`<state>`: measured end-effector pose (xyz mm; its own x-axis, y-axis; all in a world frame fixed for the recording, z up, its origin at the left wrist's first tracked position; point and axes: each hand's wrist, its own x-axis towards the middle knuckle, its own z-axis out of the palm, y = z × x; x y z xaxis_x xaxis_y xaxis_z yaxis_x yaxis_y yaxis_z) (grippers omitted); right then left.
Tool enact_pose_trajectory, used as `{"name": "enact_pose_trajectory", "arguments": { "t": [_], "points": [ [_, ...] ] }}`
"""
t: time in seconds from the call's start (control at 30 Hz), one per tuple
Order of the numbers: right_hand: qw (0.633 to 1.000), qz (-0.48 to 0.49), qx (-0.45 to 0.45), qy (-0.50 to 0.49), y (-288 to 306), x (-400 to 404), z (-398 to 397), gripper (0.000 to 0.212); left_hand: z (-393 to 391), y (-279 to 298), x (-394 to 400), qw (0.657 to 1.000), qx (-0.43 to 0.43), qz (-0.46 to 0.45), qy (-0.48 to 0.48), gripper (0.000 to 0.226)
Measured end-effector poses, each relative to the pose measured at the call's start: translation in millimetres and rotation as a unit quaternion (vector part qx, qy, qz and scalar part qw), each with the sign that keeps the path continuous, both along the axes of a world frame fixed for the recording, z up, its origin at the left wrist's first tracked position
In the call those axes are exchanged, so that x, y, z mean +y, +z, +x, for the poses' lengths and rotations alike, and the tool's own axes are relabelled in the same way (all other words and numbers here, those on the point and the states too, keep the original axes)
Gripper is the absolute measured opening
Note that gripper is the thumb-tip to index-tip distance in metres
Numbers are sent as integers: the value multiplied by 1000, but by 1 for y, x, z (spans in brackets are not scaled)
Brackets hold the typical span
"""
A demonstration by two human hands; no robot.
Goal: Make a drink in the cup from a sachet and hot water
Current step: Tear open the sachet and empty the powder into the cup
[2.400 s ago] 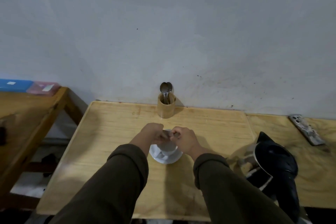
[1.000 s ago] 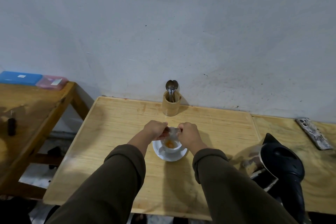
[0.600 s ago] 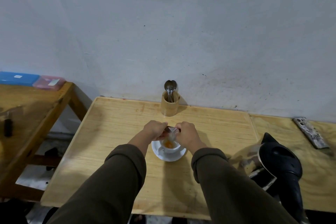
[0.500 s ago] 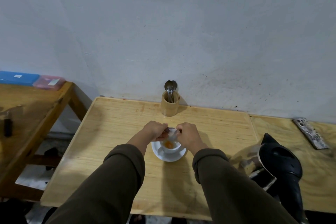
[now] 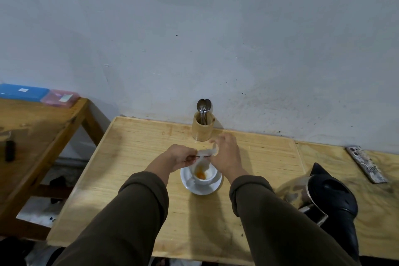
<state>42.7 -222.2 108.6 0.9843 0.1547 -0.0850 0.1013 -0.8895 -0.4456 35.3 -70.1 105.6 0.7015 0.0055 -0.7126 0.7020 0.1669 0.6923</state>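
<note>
Both hands work just above the white cup (image 5: 202, 174), which stands on a saucer (image 5: 201, 188) and holds orange powder. Left hand (image 5: 180, 156) pinches one end of the pale sachet (image 5: 205, 154) over the cup's rim; right hand (image 5: 224, 155) grips its other end, lifted. Behind the cup stands a wooden spoon holder (image 5: 203, 128); right of the cup, a black kettle (image 5: 330, 198).

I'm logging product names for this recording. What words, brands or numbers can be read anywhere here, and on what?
No text can be read in this view.
Sachet: held in both hands above the cup; motion-blurred, any print illegible.
Blue box: a small white label, too small to read.
Pink box: a pale label, too small to read.
Phone: patterned case, no legible lettering.
Kettle: no visible marking.
</note>
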Motion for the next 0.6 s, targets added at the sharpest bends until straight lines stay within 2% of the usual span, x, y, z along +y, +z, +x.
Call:
{"name": "enact_pose_trajectory", "arguments": {
  "t": [0.07,0.13,0.2,0.27,0.4,0.53,0.6],
  "points": [
    [998,43,-40,-34,10,7,-1,56,0,2,4,999,-19,-27,41,18],
    [984,158,-6,-77,18,19,0,64,-1,1,10,996,-42,-23,79,19],
    [958,256,52,-116,18,34,1,65,-3,-4,18,992,-63,6,105,20],
    [940,292,104,-142,15,51,-1,52,-7,-12,29,989,-77,38,118,21],
    [957,228,141,-109,-2,80,-8,21,-24,-29,50,981,-86,126,124,24],
    [973,130,174,-74,-22,103,-17,13,-45,-46,65,959,-75,262,77,15],
    [979,83,181,-53,-35,113,-22,16,-54,-54,70,949,-65,304,44,14]
  ]
}}
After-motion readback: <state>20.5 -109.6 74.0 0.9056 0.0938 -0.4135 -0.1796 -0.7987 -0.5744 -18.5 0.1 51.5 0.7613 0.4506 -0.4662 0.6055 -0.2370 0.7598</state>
